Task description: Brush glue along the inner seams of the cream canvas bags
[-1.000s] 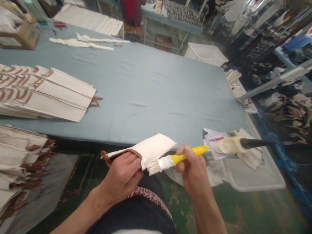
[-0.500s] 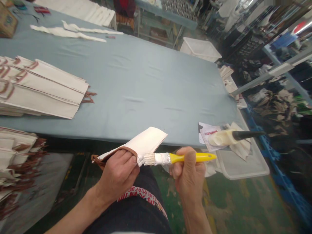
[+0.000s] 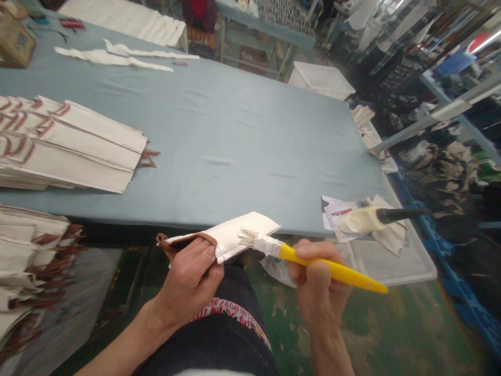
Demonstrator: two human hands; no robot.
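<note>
My left hand is closed on the brown-edged end of a cream fabric pouch, with fingers partly inside its opening. The pouch's far end rests at the table's front edge, and a brown cord loop hangs at its left. My right hand grips a paintbrush by its yellow handle. White tape or residue covers the brush's ferrule, and its pale bristles lie over the pouch's face; whether they touch it I cannot tell.
Stacked cream pouches lie on the blue-covered table at left; more pouches sit lower left. At right, a black-nozzled bottle lies above a white bin. Cream strips lie at the back.
The brush has moved from the pouch's near corner up onto its face, its handle now slanting down to the right. The pouch has shifted slightly right and tilted flatter.
</note>
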